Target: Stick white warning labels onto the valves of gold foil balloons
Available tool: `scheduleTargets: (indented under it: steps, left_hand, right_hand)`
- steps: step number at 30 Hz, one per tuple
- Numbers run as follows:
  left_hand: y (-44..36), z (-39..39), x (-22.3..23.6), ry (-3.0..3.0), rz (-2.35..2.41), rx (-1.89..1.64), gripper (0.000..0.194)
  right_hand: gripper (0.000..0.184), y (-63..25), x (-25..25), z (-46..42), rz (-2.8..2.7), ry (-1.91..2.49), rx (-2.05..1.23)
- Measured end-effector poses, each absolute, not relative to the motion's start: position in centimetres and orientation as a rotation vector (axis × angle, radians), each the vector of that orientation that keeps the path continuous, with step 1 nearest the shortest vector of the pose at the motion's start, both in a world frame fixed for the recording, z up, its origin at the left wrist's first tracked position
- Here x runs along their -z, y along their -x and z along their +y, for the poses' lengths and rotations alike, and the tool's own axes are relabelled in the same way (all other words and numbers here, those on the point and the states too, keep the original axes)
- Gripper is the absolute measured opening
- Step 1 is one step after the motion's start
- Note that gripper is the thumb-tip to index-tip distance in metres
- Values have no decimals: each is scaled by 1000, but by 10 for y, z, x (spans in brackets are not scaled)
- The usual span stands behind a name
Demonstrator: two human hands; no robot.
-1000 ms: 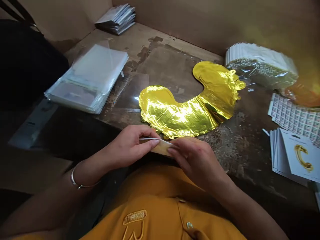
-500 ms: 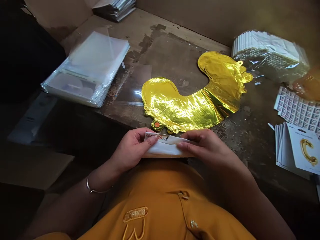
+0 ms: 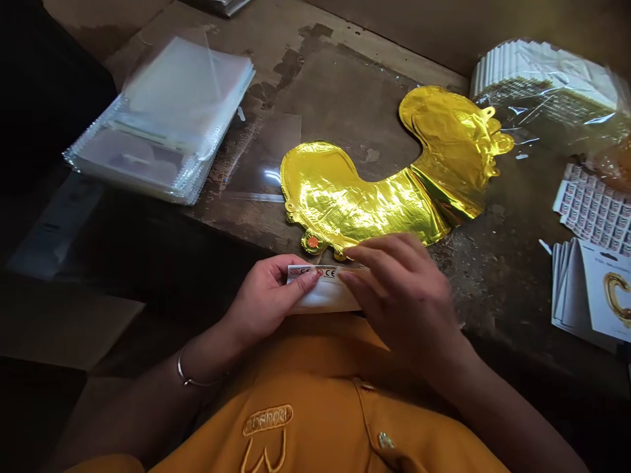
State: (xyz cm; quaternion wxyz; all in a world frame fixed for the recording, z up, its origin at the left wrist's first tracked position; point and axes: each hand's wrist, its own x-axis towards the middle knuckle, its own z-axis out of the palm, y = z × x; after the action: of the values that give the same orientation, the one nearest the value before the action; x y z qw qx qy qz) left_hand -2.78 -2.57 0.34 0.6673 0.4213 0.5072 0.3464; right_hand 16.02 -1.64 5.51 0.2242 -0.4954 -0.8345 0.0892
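My left hand pinches the left end of a folded white card, thumb on the front face. Small printed marks, a CE sign among them, run along the card's top edge. At its right part, my right hand has thumb and index finger around the top edge, the thumb in front and the index finger above it; the other fingers are curled. Just beyond the card, a flat gold foil balloon, curved and creased, lies on the dark table. An orange-red dot marks one of its tabs.
A stack of clear plastic bags lies at the left, with a single clear bag beside it. On the right are a wrapped bundle of white sticks, a sticker sheet and folded cards picturing a gold C.
My right hand has shifted its grip on the card, rising with its fingers lifted toward the top edge. My left hand keeps its hold. The view has shifted slightly.
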Motion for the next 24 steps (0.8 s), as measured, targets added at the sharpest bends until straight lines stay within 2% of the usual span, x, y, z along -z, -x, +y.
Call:
scheduleTargets:
  steps: [7, 13, 19, 24]
  left_hand:
    - [26, -28, -4, -987, 1105, -848, 19]
    - [26, -29, -2, -964, 1062, -876, 22]
    - [24, -31, 0, -879, 1064, -870, 23]
    - [23, -30, 2, -838, 1055, -865, 25]
  right_hand:
    - [14, -145, -42, -19, -2293, 1364, -334]
    - [9, -150, -31, -20, -2264, 1203, -88]
    - [11, -158, -20, -18, -2383, 938, 122]
    - [15, -160, -15, -21, -2381, 872, 120]
